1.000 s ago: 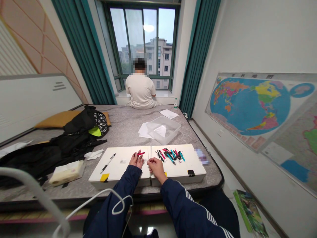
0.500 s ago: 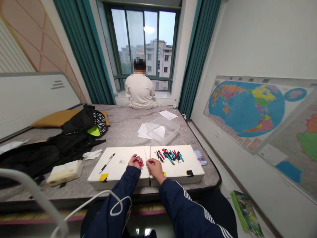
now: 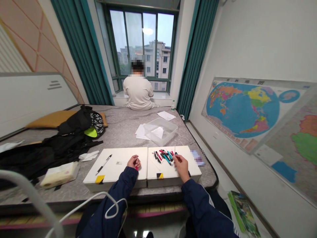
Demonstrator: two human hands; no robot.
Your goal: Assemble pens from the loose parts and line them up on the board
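Note:
My left hand [image 3: 134,162] is closed above the left white box [image 3: 114,175], its fingers curled round a small red pen part [image 3: 136,168] that mostly hides in the grip. Over the right white box [image 3: 170,175], my right hand [image 3: 181,166] pinches a thin pale stick [image 3: 175,149], which points up from the fingertips beside a pile of pen parts [image 3: 164,156]. Black, red and blue pieces make up that pile. A white and black pen [image 3: 104,164] lies slantwise on the left box. One faint thin strip [image 3: 156,165] rests left of my right hand.
Beyond the boxes stands a clear plastic bin [image 3: 160,132] with paper sheets [image 3: 142,132] beside it. At left are a tissue pack [image 3: 60,174] and a black bag [image 3: 74,138]. A white cable [image 3: 86,200] crosses near my left sleeve. A person [image 3: 138,92] sits by the window.
My right hand has moved right, away from my left hand, to the right side of the pen-part pile, with the thin stick in its fingers. My left hand stays closed over the left box.

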